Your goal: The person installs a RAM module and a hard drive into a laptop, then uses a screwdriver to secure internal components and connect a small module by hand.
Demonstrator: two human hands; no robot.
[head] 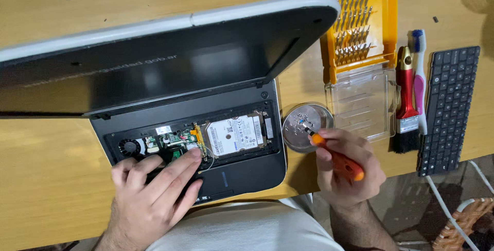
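Note:
An opened small laptop (247,176) lies on the wooden table with its keyboard removed, showing a hard drive (234,134), a green circuit board (172,140) and a fan (128,147). My left hand (154,189) rests flat on the laptop's lower left part, fingers over the circuit board area. My right hand (347,166) grips an orange-handled screwdriver (337,159), its tip reaching into a round metal dish (293,135) that holds several small screws, just right of the laptop.
A yellow case of screwdriver bits (360,24) with its clear lid open lies at upper right. Beside it are a red-handled brush (406,101), a toothbrush (419,76) and the detached black keyboard (447,109). A wicker basket (465,225) sits below the table edge.

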